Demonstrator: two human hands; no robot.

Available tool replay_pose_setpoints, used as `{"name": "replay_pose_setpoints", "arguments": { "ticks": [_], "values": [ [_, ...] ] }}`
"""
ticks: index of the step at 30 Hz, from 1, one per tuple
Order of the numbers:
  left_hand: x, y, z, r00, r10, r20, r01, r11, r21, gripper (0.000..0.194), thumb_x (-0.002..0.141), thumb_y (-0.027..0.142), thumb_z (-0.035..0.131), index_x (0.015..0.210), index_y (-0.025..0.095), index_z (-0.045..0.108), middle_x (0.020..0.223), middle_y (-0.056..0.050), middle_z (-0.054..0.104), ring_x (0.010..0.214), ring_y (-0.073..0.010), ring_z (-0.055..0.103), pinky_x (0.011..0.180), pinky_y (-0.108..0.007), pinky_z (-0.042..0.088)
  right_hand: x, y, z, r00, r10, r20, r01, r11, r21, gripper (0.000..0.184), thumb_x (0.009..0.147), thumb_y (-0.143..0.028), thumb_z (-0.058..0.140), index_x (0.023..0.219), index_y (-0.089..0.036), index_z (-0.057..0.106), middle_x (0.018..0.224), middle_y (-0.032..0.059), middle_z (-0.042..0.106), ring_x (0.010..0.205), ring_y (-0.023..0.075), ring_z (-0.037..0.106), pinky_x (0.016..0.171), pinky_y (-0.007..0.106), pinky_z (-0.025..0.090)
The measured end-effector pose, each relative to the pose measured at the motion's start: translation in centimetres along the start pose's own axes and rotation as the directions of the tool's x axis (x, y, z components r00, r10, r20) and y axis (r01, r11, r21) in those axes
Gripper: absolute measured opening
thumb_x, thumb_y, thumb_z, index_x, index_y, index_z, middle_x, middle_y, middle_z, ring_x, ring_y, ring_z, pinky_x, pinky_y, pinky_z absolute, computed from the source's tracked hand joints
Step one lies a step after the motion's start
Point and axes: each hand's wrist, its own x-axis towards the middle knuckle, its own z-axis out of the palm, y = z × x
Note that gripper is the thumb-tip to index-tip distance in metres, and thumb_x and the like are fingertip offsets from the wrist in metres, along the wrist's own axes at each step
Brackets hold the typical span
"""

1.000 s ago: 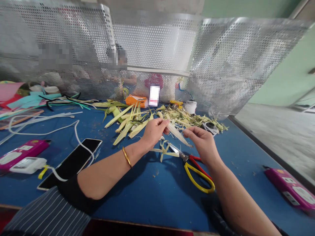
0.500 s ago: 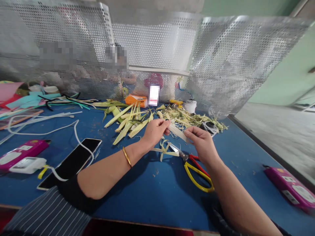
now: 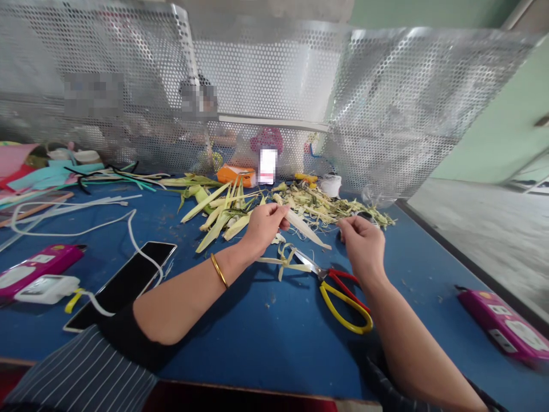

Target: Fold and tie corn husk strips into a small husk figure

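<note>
A pale strip of corn husk [image 3: 306, 229] is pinched at its upper end by my left hand [image 3: 266, 224], its free tip slanting down to the right. My right hand [image 3: 362, 243] is apart from the strip, thumb and fingertips pressed together; whether something thin is between them I cannot make out. Below the strip lies a small knotted husk piece [image 3: 285, 262] with several narrow arms. Scissors [image 3: 343, 294] with one red and one yellow handle lie under my right hand, their blades slightly apart and pointing at the knotted piece.
Behind my hands are husk leaves [image 3: 217, 220] and a heap of husk scraps [image 3: 317, 200]. A lit phone [image 3: 267, 166] stands by an orange packet [image 3: 235, 175]. A dark phone [image 3: 124, 283], white cable and magenta power strips [image 3: 504, 323] flank me. Perforated metal panels [image 3: 266, 74] close off the back.
My right hand has let go of the husk strip's lower end and moved a little to the right. My left hand still holds the strip, now hanging free at its tip.
</note>
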Motion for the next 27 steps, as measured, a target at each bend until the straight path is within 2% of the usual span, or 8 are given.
{"name": "replay_pose_setpoints", "arguments": {
  "ticks": [4, 6, 8, 11, 14, 17, 23, 27],
  "values": [
    [-0.4, 0.3, 0.1, 0.999, 0.027, -0.031, -0.028, 0.999, -0.032, 0.029, 0.085, 0.037, 0.058, 0.064, 0.017, 0.058, 0.055, 0.000, 0.059, 0.051, -0.0098, 0.056, 0.048, -0.021, 0.039, 0.1, -0.2, 0.1, 0.999, -0.023, 0.049, 0.021, 0.998, 0.053, 0.038, 0.075, -0.049, 0.066, 0.098, -0.019, 0.073, 0.093, 0.0077, 0.069, 0.084, 0.0217, 0.061, 0.075, 0.035, 0.046],
    [-0.6, 0.4, 0.2, 0.998, 0.048, -0.040, -0.049, 0.998, -0.030, 0.029, 0.085, 0.038, 0.058, 0.065, 0.017, 0.059, 0.056, 0.000, 0.060, 0.052, -0.0100, 0.057, 0.049, -0.021, 0.039, -0.3, -0.7, 0.5, 0.971, 0.080, 0.226, -0.122, 0.976, 0.182, 0.046, 0.075, -0.061, 0.063, 0.087, -0.017, 0.074, 0.083, 0.0078, 0.070, 0.077, 0.0213, 0.064, 0.074, 0.035, 0.048],
    [-0.8, 0.4, 0.3, 0.997, 0.072, -0.042, -0.073, 0.997, -0.017, 0.029, 0.084, 0.040, 0.058, 0.065, 0.017, 0.060, 0.058, 0.000, 0.062, 0.053, -0.0104, 0.058, 0.051, -0.021, 0.041, -0.8, -1.1, 1.0, 0.898, 0.142, 0.416, -0.255, 0.939, 0.229, 0.050, 0.072, -0.066, 0.064, 0.073, -0.016, 0.071, 0.069, 0.0058, 0.068, 0.065, 0.0191, 0.062, 0.069, 0.035, 0.048],
    [-0.9, 0.4, 0.4, 0.995, 0.094, -0.036, -0.094, 0.996, -0.003, 0.029, 0.084, 0.039, 0.059, 0.065, 0.018, 0.061, 0.059, -0.001, 0.063, 0.056, -0.0108, 0.059, 0.052, -0.021, 0.041, -1.4, -1.3, 1.4, 0.832, 0.120, 0.541, -0.273, 0.939, 0.211, 0.044, 0.068, -0.060, 0.071, 0.063, -0.017, 0.066, 0.053, 0.0002, 0.059, 0.051, 0.0137, 0.053, 0.060, 0.031, 0.044],
    [-0.8, 0.5, 0.5, 0.997, 0.051, -0.052, -0.053, 0.998, -0.039, 0.028, 0.085, 0.036, 0.060, 0.064, 0.017, 0.061, 0.060, -0.001, 0.064, 0.056, -0.0102, 0.059, 0.052, -0.021, 0.041, -1.3, -1.1, 1.4, 0.857, 0.060, 0.511, -0.210, 0.948, 0.241, 0.036, 0.067, -0.051, 0.074, 0.061, -0.018, 0.062, 0.051, -0.0027, 0.056, 0.051, 0.0117, 0.049, 0.058, 0.028, 0.042],
    [-0.8, 0.9, 0.5, 0.991, -0.112, -0.077, 0.098, 0.982, -0.163, 0.026, 0.086, 0.032, 0.060, 0.065, 0.016, 0.061, 0.060, -0.001, 0.065, 0.054, -0.0096, 0.059, 0.051, -0.021, 0.039, -1.0, -1.0, 1.2, 0.909, 0.030, 0.416, -0.163, 0.944, 0.288, 0.030, 0.067, -0.046, 0.074, 0.063, -0.018, 0.063, 0.055, -0.0024, 0.058, 0.055, 0.0124, 0.051, 0.061, 0.028, 0.043],
    [-0.3, 0.5, 0.4, 0.893, -0.449, 0.044, 0.424, 0.804, -0.417, 0.023, 0.088, 0.025, 0.060, 0.068, 0.014, 0.061, 0.064, -0.003, 0.065, 0.054, -0.0082, 0.059, 0.053, -0.022, 0.040, -0.9, -1.2, 0.9, 0.956, 0.006, 0.293, -0.117, 0.924, 0.364, 0.025, 0.073, -0.042, 0.070, 0.065, -0.019, 0.065, 0.059, -0.0011, 0.061, 0.059, 0.0131, 0.054, 0.064, 0.028, 0.044],
    [0.0, 0.2, 0.3, 0.880, -0.472, 0.062, 0.443, 0.766, -0.465, 0.022, 0.088, 0.024, 0.062, 0.068, 0.014, 0.061, 0.065, -0.003, 0.064, 0.056, -0.0085, 0.059, 0.054, -0.022, 0.040, -1.0, -1.1, 0.8, 0.979, 0.007, 0.203, -0.088, 0.917, 0.390, 0.022, 0.074, -0.038, 0.070, 0.065, -0.019, 0.064, 0.059, -0.0016, 0.060, 0.059, 0.0125, 0.053, 0.064, 0.027, 0.044]
  ]
}}
